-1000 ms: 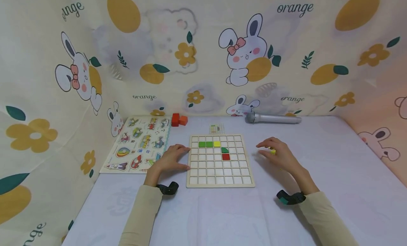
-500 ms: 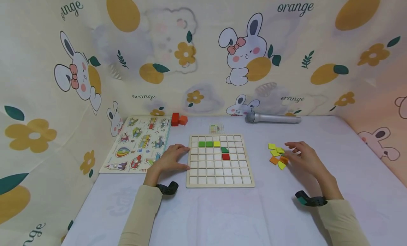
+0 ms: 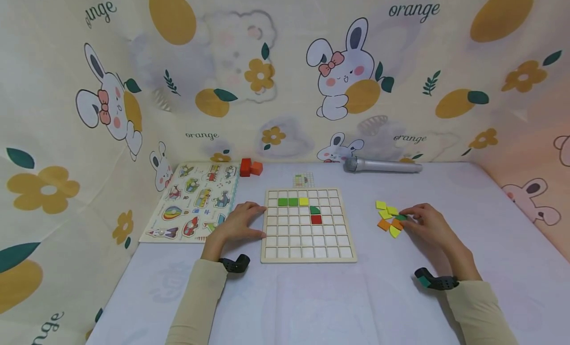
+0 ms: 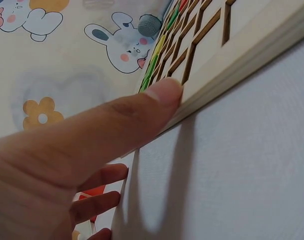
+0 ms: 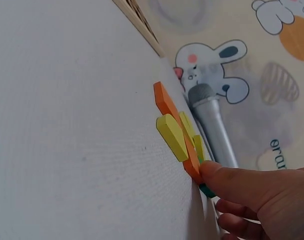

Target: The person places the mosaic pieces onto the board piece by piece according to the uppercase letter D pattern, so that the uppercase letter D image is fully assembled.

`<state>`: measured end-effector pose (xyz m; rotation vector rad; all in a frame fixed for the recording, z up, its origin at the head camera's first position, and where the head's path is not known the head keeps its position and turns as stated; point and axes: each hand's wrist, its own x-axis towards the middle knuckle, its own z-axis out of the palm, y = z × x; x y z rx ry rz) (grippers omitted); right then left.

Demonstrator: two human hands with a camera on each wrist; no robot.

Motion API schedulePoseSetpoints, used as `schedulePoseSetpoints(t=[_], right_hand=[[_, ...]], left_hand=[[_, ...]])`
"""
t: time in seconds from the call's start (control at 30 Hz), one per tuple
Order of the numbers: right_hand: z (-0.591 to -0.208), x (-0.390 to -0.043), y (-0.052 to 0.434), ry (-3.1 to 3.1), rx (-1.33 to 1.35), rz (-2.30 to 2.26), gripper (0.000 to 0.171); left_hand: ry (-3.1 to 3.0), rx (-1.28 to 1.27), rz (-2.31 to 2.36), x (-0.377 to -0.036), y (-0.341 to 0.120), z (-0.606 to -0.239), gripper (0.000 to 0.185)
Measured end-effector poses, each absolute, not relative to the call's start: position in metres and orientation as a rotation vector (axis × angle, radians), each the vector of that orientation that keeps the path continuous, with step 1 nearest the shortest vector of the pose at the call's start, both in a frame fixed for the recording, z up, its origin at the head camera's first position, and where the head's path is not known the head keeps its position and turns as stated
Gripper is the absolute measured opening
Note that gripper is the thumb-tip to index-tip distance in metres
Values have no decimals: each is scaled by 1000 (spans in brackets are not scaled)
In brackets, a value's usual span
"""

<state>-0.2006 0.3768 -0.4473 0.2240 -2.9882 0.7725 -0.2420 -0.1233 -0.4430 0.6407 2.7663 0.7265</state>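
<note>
A wooden grid board [image 3: 307, 246] lies in the middle of the table. It carries two green tiles [image 3: 287, 202], a yellow tile [image 3: 304, 201], a green curved piece [image 3: 314, 210] and a red tile [image 3: 316, 220]. My left hand [image 3: 260, 221] rests against the board's left edge, thumb [image 4: 159, 97] pressed to its side, fingers relaxed. To the right of the board lies a small heap of yellow and orange tiles [image 3: 386, 215]. My right hand [image 3: 407, 219] is at the heap's right side and pinches a green tile [image 3: 402, 217]. In the right wrist view that green tile [image 5: 207, 190] shows just under my thumb [image 5: 227, 182].
A picture puzzle board [image 3: 196, 199] lies left of the grid board. Red and orange blocks [image 3: 251, 168], a small pattern card [image 3: 303, 179] and a grey microphone [image 3: 383, 165] lie along the back. Printed fabric walls close in the back and both sides.
My right hand slid rightward off the tile heap, uncovering it, then brought its fingertips back to the heap's right side onto a green tile. The left hand stayed put.
</note>
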Motion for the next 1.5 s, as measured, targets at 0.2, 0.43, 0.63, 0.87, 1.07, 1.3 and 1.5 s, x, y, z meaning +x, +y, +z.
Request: schedulePoseSetpoints(t=[0.2,0.43,0.63,0.87,1.07,1.3,1.5], right_hand=[[-450,-201,377,-2942,226,781,26],[-447,-200,376,-2942,166,853,24],[-441,-200,365,-2836,256,816,23],[-438,-208,332,-2826,377,926,18],[-439,-216,289,-2825,551,986,15],[-446,-221,245,-2769,835,1027,16],[-453,-219,220,-2745,940,1152,14]], left_hand=[[2763,629,734,-242,-124,-443,75],[2765,618,739,-242,-124,-443,74],[2770,621,733,-242,-124,-444,74],[2770,623,735,-243,-124,-442,74],[2764,645,749,-243,-125,-443,73],[2764,630,747,-244,-124,-445,74],[2764,637,739,-244,-124,-445,73]])
